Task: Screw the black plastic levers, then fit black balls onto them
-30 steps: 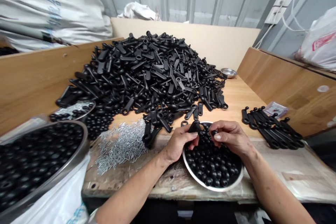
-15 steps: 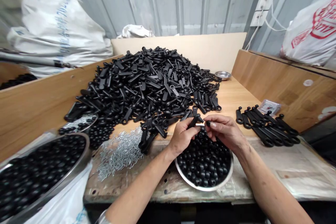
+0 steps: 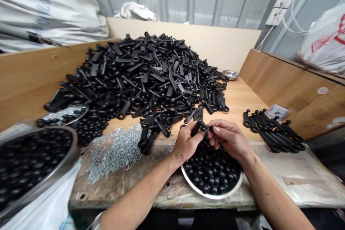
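Note:
My left hand is closed around a black crank handle lever, whose end points toward my right hand. Between the thumb and fingers of my right hand is a small black ball knob, close to the lever's tip; whether the two touch I cannot tell. Both hands are above a round metal bowl filled with black ball knobs. Left of my left hand lies a heap of small silver pins, with a few loose black levers behind it.
A large pile of black levers covers the back of the table. Finished-looking levers with balls lie in rows at right, near a small clear box. A large basin of black balls stands at left. Wooden side boards flank the table.
The view has shifted slightly, moving the left-side things further left. My hands have drawn a little closer together, with the lever's end now nearer the ball knob.

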`<state>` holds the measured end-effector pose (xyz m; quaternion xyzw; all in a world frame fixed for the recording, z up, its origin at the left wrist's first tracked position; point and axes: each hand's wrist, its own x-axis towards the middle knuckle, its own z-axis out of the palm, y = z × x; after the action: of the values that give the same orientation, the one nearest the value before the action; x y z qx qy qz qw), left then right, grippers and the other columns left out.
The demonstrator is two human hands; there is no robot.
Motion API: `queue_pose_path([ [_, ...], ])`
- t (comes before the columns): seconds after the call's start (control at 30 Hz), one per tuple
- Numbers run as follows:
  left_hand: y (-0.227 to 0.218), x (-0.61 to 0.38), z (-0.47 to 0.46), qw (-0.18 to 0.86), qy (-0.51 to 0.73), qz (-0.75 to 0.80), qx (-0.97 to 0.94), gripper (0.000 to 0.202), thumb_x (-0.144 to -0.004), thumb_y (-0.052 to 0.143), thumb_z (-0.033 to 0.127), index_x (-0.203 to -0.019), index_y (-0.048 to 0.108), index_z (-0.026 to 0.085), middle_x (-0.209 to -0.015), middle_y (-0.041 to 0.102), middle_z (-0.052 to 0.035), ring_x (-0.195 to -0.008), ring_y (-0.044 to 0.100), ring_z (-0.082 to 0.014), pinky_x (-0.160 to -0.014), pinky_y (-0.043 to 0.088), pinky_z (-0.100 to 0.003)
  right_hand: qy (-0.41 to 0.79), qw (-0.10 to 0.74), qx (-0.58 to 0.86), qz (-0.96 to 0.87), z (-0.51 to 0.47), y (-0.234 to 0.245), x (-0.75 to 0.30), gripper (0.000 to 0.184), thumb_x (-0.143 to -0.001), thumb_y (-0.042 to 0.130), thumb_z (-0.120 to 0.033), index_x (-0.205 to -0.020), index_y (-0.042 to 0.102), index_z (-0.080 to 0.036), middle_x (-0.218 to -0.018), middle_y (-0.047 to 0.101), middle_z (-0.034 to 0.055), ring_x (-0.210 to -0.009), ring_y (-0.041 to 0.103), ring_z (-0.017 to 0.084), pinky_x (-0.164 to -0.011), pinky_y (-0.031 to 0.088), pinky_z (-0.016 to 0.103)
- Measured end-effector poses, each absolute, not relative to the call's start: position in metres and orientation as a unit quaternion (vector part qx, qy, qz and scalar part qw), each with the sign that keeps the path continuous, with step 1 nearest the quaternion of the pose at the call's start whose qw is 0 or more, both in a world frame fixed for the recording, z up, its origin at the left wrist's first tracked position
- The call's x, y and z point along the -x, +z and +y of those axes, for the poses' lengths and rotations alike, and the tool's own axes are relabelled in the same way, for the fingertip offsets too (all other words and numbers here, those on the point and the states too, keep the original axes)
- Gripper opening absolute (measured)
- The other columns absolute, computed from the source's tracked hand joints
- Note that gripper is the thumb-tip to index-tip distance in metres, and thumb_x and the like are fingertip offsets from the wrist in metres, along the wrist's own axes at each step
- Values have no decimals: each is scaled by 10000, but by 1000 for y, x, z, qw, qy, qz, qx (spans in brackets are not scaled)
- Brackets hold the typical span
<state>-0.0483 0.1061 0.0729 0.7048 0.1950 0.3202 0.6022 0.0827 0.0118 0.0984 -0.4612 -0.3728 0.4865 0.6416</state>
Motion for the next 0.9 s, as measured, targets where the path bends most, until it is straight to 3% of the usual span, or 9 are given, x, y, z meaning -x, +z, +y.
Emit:
queue_pose_path([
  [0.2,69,49,104,576,325,202,-722,147,-834,506,305,-819,566,171,-704,544,29,-662,509,-97,-639,403,-212,489,624,479,-376,9,99,-80,209,-742,686,-307,-863,652,-141,-661,640,27,-490,595,104,-389,448,157],
  [0.4,73,51,98,436,346,212,-803,147,-864,435,241,-905,561,178,-808,627,-7,-781,574,-134,-738,417,-243,489,631,473,-373,9,99,-77,183,-757,675,-310,-854,646,-157,-652,643,21,-482,596,108,-381,454,162],
  [0.63,66,50,97,256,370,213,-867,257,-876,359,201,-1092,491,156,-841,650,-46,-782,613,-168,-706,446,-275,504,640,468,-344,9,100,-76,195,-743,682,-319,-790,638,-135,-595,621,17,-431,567,107,-329,431,160],
  [0.9,61,49,97,98,358,236,-898,322,-836,346,154,-1143,434,108,-795,654,-80,-736,631,-205,-636,463,-307,493,648,486,-316,9,99,-74,217,-718,704,-332,-769,633,-134,-539,587,-4,-363,515,92,-272,380,152],
])
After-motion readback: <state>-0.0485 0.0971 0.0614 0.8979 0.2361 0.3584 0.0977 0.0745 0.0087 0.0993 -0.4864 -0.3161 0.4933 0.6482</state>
